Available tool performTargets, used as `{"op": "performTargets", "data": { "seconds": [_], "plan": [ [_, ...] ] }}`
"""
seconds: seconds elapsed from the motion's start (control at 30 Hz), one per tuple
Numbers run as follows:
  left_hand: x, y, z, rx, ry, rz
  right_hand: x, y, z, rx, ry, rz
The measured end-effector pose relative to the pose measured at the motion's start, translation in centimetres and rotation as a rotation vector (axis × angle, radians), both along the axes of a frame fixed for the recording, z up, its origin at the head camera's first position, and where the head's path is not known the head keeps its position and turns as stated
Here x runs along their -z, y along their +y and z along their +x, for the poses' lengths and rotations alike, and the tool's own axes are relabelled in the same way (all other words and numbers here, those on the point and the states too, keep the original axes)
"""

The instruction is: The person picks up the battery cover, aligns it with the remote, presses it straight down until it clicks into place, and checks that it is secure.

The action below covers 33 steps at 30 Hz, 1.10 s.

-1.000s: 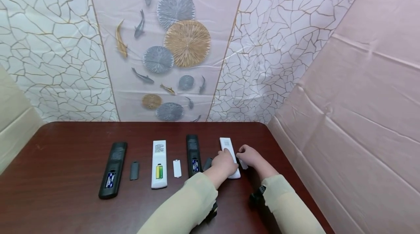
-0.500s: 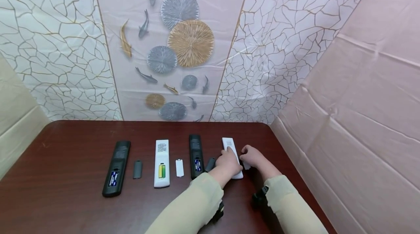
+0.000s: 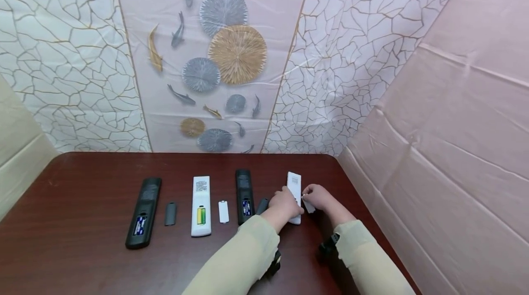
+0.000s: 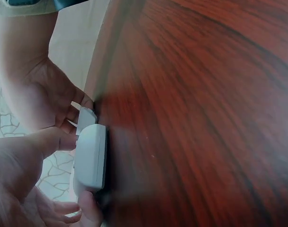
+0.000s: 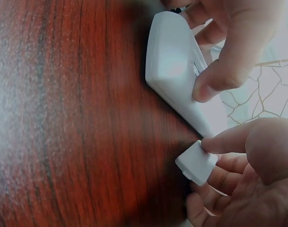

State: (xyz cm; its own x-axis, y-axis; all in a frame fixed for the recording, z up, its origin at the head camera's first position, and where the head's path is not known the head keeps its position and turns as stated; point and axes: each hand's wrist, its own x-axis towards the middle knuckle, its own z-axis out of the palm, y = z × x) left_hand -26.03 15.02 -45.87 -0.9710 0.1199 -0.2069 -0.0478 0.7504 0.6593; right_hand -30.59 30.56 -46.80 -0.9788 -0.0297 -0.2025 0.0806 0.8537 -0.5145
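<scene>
Rightmost white remote (image 3: 294, 184) | far end now swung right | left grip (image 3: 285, 204) holding it | right grip (image 3: 319, 197) pinching white cover (image 5: 197, 163)

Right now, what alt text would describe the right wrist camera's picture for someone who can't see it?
A person's right hand pinches a small white cover beside a white remote control, which the left hand grips. A reddish-brown tabletop fills the picture's left side; a pale backdrop with crackle-like lines shows at right.
</scene>
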Motion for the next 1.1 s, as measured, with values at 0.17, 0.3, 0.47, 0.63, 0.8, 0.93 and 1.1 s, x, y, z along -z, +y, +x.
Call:
{"op": "performTargets", "data": {
  "seconds": [0.17,0.3,0.47,0.63,0.8,0.93,1.1],
  "plan": [
    [-0.1,0.2,-0.3,0.008,-0.022,-0.008,0.2,0.2,-0.1,-0.004,0.020,-0.023],
    [0.1,0.4,-0.7,0.025,-0.024,-0.010,0.2,0.3,-0.1,-0.001,0.024,-0.045],
    [0.4,0.7,-1.3,0.044,-0.027,-0.006,0.3,0.5,0.0,0.011,0.026,-0.043],
    [0.9,1.1,-2.2,0.020,-0.072,0.034,0.1,0.5,0.1,0.026,0.018,-0.043],
    [1.7,0.9,-3.0,0.001,-0.130,0.284,0.0,0.6,0.3,0.049,-0.004,-0.053],
    [2.5,0.6,-3.2,0.016,-0.211,0.468,0.1,1.0,0.4,0.069,-0.019,-0.066],
    [2.2,0.0,-2.5,0.031,-0.240,0.542,0.1,1.4,0.8,0.098,-0.003,-0.110]
  ]
}}
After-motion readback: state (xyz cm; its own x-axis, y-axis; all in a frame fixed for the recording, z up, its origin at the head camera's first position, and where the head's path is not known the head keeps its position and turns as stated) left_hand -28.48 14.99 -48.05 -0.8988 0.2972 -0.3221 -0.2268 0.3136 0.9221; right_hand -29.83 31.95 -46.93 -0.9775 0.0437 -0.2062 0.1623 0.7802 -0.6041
